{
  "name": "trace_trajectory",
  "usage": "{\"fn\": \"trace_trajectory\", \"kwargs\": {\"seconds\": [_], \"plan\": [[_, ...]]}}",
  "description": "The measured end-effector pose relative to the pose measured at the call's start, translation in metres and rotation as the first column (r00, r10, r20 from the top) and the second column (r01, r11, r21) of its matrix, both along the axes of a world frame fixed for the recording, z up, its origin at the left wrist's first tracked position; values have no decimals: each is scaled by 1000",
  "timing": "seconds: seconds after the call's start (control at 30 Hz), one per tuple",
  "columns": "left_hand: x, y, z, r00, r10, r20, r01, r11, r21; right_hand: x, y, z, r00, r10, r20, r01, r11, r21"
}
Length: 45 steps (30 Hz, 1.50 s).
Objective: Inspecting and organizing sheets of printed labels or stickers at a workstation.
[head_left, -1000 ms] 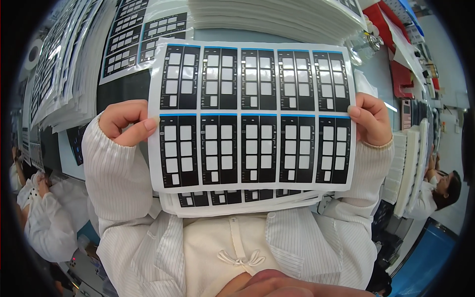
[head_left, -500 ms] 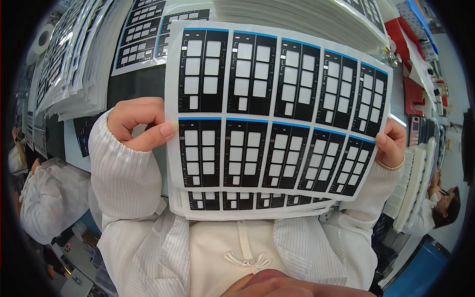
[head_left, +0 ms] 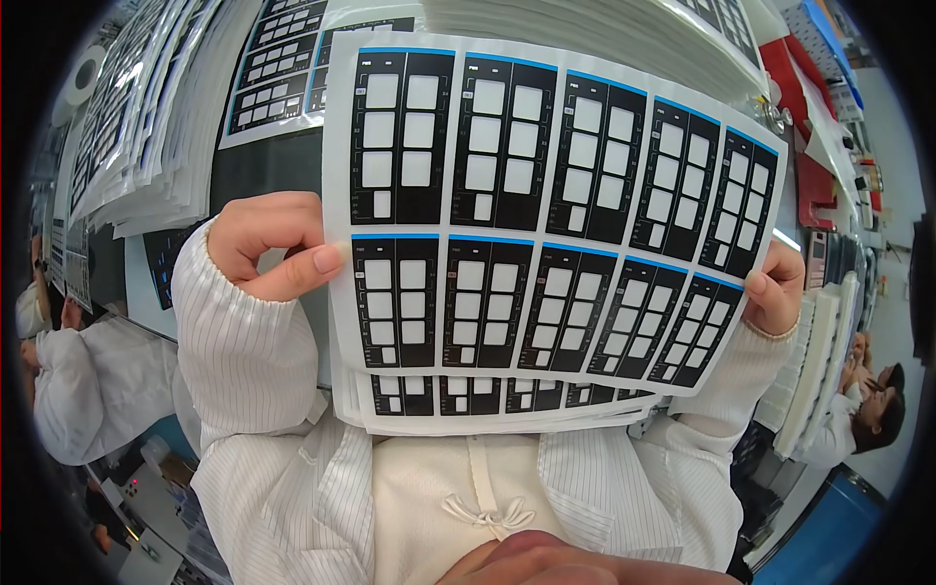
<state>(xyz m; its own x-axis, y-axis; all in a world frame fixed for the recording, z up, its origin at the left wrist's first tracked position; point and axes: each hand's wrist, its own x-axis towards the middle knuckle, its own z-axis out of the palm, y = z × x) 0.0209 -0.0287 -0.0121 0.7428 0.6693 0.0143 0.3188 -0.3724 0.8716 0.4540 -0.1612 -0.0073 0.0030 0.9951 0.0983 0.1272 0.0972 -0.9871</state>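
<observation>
A white sheet of printed labels (head_left: 444, 230) is held up in front of me by its two side edges. It bears two rows of black panels with blue top strips and white windows. My left hand (head_left: 278, 249) is closed, pinching the left edge with the thumb on the face. On the right edge, my right hand (head_left: 776, 286) grips the sheet the same way, its other fingers hidden behind. Beneath the held sheet, close to my body, lies a stack of similar label sheets (head_left: 507, 421), mostly covered.
Tall stacks of printed sheets (head_left: 146, 127) stand at the far left, and another stack (head_left: 585, 39) at the back. A label sheet (head_left: 268, 83) lies on the dark table behind. White-clothed people are at both sides, one on the left (head_left: 93, 390). Red objects (head_left: 814, 136) are at the right.
The held sheet has tilted slightly, its top edge rising and its right side shifting a little right. Both hands keep their hold. The people at the sides have moved a little.
</observation>
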Motion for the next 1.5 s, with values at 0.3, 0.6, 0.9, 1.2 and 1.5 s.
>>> {"fn": "trace_trajectory", "kwargs": {"seconds": [0.3, 0.6, 0.9, 1.2, 1.5], "plan": [[1, 2, 4, 999, -36, 7, 36, 999, -12, 3, -2, 3, 998, 61, -25, -62, 997, -34], [-9, 8, 0, 994, -109, 13, 108, 994, 31, -8, 2, 6, 999, 37, -22, -36, 999, 22], [-7, 3, -4, 999, -46, 24, 45, 998, 33, -1, -3, 4, 998, 43, 34, -40, 995, -93], [-9, 8, -7, 1000, -14, -15, 12, 990, -141, -18, 3, 7, 995, -27, -97, -5, 948, -317], [-11, 8, -10, 996, 77, -46, -88, 953, -292, -25, 7, 5, 997, -46, -66, 21, 938, -346]]}}
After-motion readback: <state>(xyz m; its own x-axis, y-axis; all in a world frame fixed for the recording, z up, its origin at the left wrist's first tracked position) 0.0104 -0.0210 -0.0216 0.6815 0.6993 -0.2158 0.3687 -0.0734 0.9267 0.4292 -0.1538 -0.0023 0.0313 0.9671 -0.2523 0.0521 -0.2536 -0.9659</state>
